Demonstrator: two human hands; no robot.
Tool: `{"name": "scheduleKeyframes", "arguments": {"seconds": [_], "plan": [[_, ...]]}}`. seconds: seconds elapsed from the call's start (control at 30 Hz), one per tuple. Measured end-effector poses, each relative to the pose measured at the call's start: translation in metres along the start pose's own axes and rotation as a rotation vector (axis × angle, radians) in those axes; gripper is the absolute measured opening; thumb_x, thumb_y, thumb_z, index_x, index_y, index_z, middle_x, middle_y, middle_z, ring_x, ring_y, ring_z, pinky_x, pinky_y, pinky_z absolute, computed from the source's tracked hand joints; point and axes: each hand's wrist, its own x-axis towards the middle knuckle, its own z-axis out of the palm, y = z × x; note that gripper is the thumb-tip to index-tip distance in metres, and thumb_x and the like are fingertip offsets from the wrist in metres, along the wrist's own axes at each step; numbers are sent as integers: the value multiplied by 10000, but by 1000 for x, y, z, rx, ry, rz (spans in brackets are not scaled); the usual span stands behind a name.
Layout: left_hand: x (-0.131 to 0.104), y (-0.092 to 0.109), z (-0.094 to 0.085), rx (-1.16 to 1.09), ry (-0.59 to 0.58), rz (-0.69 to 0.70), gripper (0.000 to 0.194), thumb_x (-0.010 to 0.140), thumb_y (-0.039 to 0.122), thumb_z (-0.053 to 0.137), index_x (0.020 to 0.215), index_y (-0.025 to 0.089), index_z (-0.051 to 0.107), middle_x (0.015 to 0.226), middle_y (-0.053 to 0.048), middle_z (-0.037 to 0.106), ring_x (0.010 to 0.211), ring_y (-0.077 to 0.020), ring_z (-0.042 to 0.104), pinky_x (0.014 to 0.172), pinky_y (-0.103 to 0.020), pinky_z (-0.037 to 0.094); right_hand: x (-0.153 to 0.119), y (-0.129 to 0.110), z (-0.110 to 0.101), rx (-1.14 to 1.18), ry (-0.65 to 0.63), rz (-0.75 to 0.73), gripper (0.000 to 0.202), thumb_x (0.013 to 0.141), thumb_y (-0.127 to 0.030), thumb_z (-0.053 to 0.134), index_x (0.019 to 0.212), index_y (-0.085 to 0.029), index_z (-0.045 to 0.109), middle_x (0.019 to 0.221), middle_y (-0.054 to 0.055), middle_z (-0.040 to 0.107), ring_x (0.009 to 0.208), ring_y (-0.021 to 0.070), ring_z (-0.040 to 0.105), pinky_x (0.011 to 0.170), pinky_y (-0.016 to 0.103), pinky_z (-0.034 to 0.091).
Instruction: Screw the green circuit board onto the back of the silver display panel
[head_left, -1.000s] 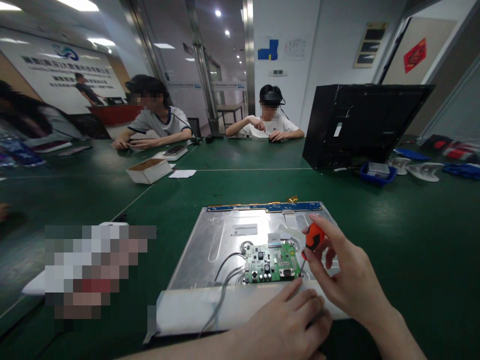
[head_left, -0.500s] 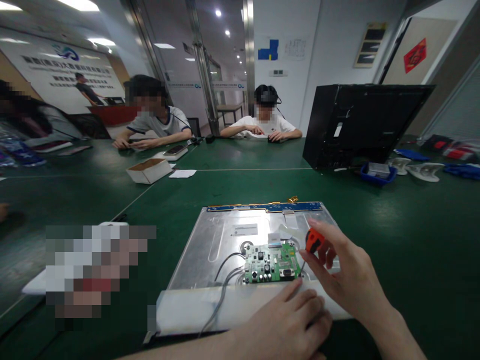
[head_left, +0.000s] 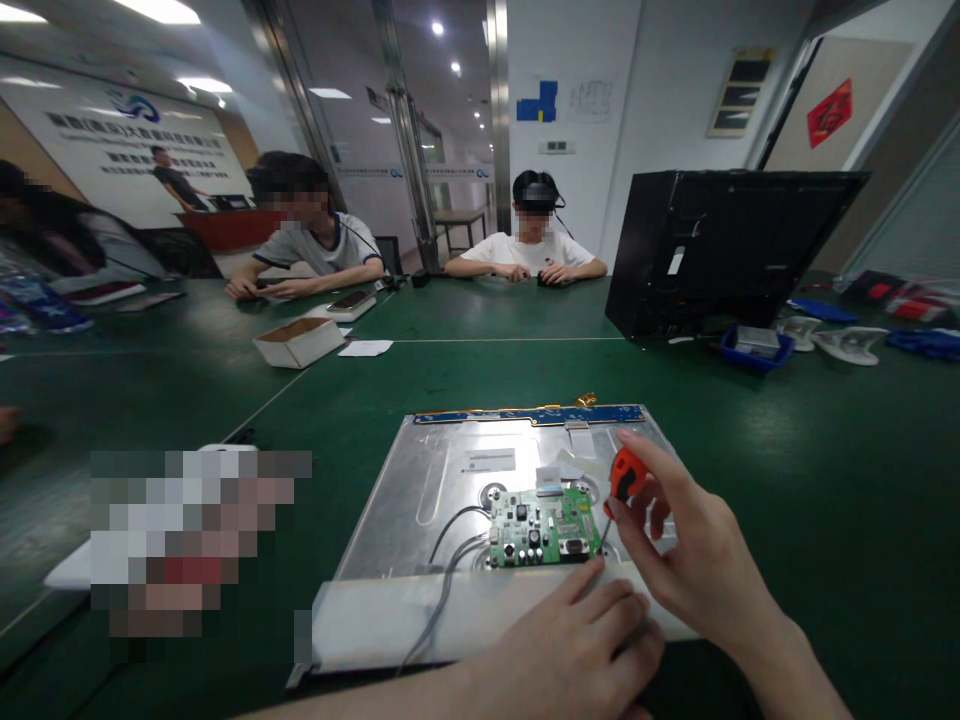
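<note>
A screwdriver [head_left: 627,474] with an orange and black handle is pinched between the thumb and fingers of my right hand [head_left: 686,530]. Its thin shaft slants down to the lower right corner of a green circuit board [head_left: 536,525]. That board sits on the metal back of a flat display panel [head_left: 397,500], with grey cables running from its left side. My left hand [head_left: 581,640] rests over the white strip [head_left: 390,615] along the panel's near edge. Its index fingertip is by the screwdriver's tip; the other fingers are loosely bent and the thumb is hidden.
A black monitor housing [head_left: 720,250] stands at the right, near a blue tray [head_left: 756,350] holding a metal part. An open white box [head_left: 298,342] lies left of centre. Two people [head_left: 315,245] sit across the green table [head_left: 487,370]; a blurred-out patch covers the near left.
The screwdriver handle has turned slightly in my right hand, and those fingers have shifted a little. My left hand and the panel stay where they were.
</note>
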Motion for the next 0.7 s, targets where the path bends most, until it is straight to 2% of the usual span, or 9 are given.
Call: {"name": "scheduleKeyframes", "arguments": {"seconds": [0.33,0.5,0.7], "plan": [[-2,-1,4,15,5,10,432,1019,401,455,1320,93,496,1275,-136,598,1255,-277,484,1152,-456,260,2,1,1,-3,13,-79,523,927,-166,542,1407,-268,362,829,-20,589,535,95,529,484,222,466],[-1,-1,3,6,-2,2,425,1010,403,473,1307,100,506,1289,-126,591,1280,-284,463,1152,-455,266,0,1,1,14,-25,-26,571,921,-158,509,1451,-249,317,828,-12,605,561,105,567,496,228,483],[-1,-1,5,4,-7,0,436,993,408,514,1311,110,503,1276,-123,600,1286,-280,459,1156,-465,265,0,1,1,21,-19,-11,542,924,-161,502,1433,-244,334,796,-17,611,552,112,576,487,230,483]]}}
